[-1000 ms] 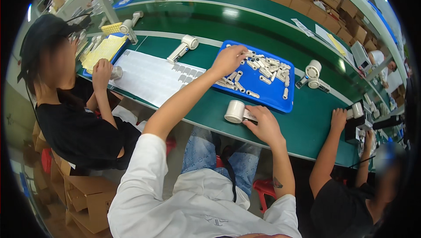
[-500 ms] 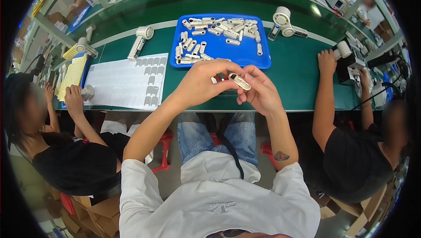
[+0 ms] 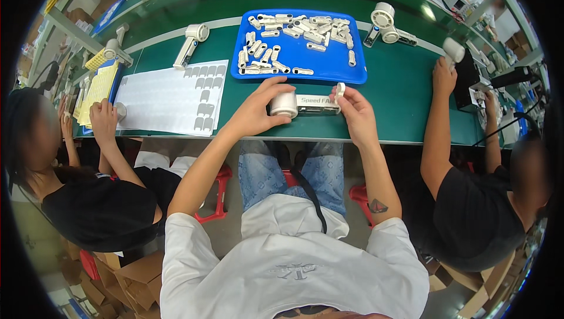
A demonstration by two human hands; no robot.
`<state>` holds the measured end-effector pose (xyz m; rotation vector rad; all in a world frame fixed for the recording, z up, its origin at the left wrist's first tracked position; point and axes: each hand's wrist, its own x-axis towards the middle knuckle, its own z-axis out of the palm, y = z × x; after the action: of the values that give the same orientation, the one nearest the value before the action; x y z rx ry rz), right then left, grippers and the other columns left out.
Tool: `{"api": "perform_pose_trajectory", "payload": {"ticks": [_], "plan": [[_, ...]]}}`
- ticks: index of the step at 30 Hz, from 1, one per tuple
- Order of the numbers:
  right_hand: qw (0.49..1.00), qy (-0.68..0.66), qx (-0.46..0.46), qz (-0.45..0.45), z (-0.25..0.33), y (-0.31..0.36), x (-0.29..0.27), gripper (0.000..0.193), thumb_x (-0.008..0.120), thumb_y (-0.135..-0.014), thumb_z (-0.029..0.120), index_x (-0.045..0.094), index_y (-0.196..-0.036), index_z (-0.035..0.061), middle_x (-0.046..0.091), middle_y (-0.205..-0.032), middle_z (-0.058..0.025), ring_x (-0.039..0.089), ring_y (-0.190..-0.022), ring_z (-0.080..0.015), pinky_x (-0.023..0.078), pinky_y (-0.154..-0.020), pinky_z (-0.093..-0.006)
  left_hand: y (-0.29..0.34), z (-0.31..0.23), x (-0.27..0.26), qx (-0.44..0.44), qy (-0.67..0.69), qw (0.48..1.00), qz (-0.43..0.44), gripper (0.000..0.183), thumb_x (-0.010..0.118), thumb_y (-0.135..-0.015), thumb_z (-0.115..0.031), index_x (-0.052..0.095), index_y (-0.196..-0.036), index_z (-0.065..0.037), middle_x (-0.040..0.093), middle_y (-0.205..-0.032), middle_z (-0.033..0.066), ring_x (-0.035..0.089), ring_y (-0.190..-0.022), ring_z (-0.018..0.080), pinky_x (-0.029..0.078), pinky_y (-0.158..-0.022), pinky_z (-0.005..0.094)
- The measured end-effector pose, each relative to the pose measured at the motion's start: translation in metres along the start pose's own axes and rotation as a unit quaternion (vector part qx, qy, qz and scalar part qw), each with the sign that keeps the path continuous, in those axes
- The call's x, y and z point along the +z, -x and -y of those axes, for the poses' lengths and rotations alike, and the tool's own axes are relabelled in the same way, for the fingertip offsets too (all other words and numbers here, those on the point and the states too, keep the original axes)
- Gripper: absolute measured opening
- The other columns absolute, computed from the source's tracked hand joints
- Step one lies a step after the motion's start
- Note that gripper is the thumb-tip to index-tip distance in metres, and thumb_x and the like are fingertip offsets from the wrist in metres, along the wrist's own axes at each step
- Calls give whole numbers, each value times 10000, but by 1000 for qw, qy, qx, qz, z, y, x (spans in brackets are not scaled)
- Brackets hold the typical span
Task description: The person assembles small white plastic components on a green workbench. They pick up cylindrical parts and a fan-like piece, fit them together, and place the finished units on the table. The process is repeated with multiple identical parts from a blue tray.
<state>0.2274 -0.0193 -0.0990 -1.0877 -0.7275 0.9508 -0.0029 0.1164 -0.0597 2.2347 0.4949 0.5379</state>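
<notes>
A white handheld fan (image 3: 317, 100) lies sideways on the table's near part, its round head to the left and its handle to the right. Along the handle's near side a dark opening shows. My left hand (image 3: 256, 109) is closed round the fan's head, thumb on the near side and fingers on the far side. At the handle's right end, my right hand (image 3: 357, 113) pinches a small white oblong cover piece (image 3: 340, 90) upright between thumb and fingers. Whether that piece touches the handle I cannot tell.
A blue tray (image 3: 299, 72) with several similar white pieces stands beyond my hands. To the left lie a label sheet (image 3: 158, 98) and another fan (image 3: 191, 46); more fans (image 3: 385, 22) stand at the far right. A co-worker's hand (image 3: 445, 77) holds a fan nearby; another co-worker sits left.
My left hand has moved from beside the small piece to the fan's head. My right hand has shifted slightly right with the piece, now turned upright. The fan, mostly hidden before, shows plainly.
</notes>
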Motion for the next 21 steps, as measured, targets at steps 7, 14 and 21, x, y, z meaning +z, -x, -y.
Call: {"api": "perform_pose_trajectory", "payload": {"ticks": [7,14,21], "plan": [[994,6,94,55,34,4,13,279,605,-976,107,599,-1231,-8,672,-1111,-87,640,-1010,-133,508,-828,-254,2,-1,12,-127,27,983,-128,367,602,-940,-343,649,-1144,-42,668,-1059,161,606,-1041,325,487,-866,402],[922,357,-139,53,29,6,26,230,696,-886,110,713,-1103,39,663,-1020,-71,635,-949,-214,503,-818,-314,3,17,19,-53,-75,973,-211,317,649,-891,-295,664,-1078,-39,655,-1072,151,581,-1029,332,459,-900,414],[819,513,-243,87,24,2,51,239,691,-845,71,724,-1080,45,619,-962,-98,588,-915,-279,491,-786,-379,-10,-4,0,11,-12,999,-52,449,839,-685,-157,666,-1089,-64,656,-1086,96,611,-1022,265,487,-899,363]]}}
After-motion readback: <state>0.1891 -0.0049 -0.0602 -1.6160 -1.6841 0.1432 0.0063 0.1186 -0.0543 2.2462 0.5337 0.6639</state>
